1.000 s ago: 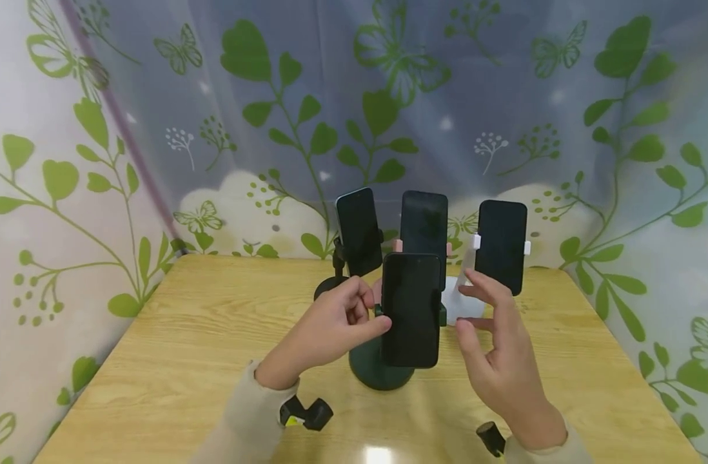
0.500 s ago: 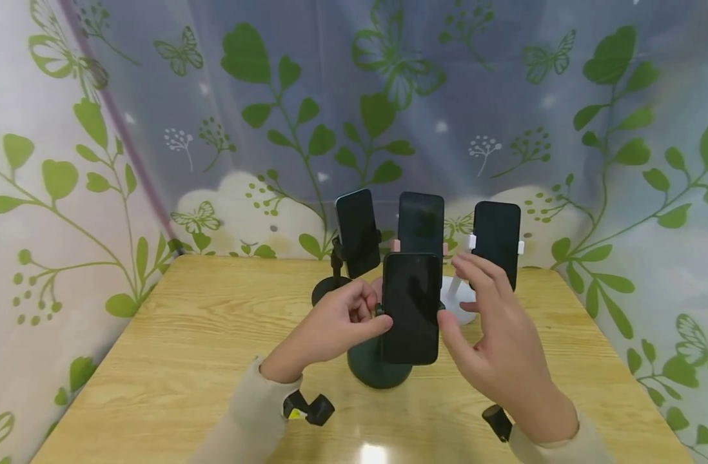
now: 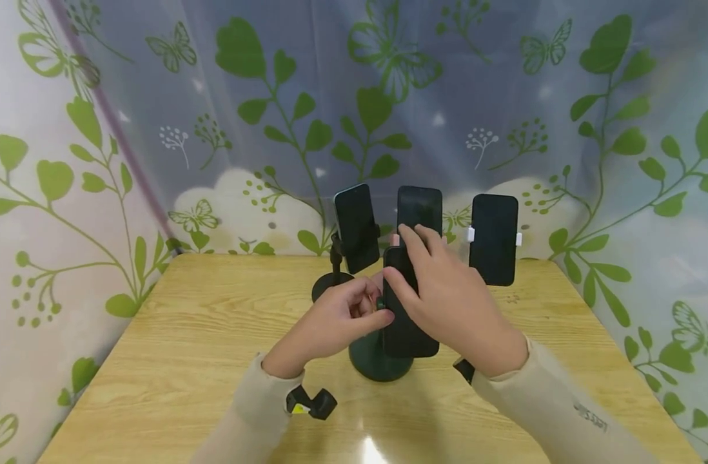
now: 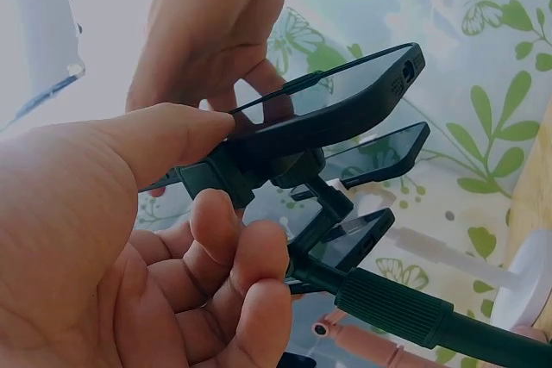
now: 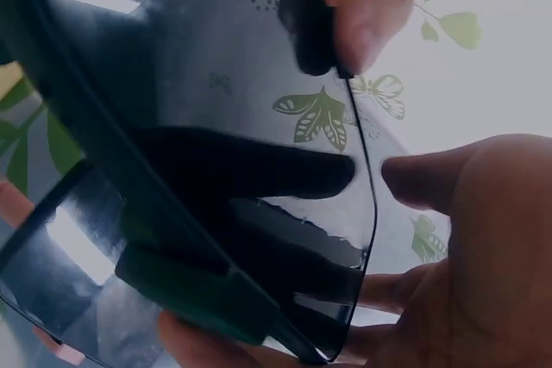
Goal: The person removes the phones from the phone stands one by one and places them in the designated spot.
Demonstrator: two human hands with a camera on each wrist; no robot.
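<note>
A black phone [image 3: 411,341] sits upright in a dark green phone stand, whose round base [image 3: 380,366] rests on the table. My left hand [image 3: 333,322] grips the stand's green clamp [image 4: 220,180] at the phone's left edge, thumb on the front side and fingers curled behind. In front of the screen is my right hand [image 3: 455,303], covering its upper right part, fingers extended toward the phone's top. The right wrist view shows the right thumb [image 5: 423,183] close to the screen, its dark reflection facing it; whether other fingers touch the phone I cannot tell.
Behind stand more phones in holders: one phone [image 3: 356,225] on a black stand at left, one phone [image 3: 420,203] in a pink clamp, and one phone [image 3: 493,238] in a white clamp at right. A leaf-patterned curtain [image 3: 307,161] hangs behind the wooden table [image 3: 215,309].
My right hand has moved left from beside the phone to in front of its screen. The left hand keeps its grip at the clamp.
</note>
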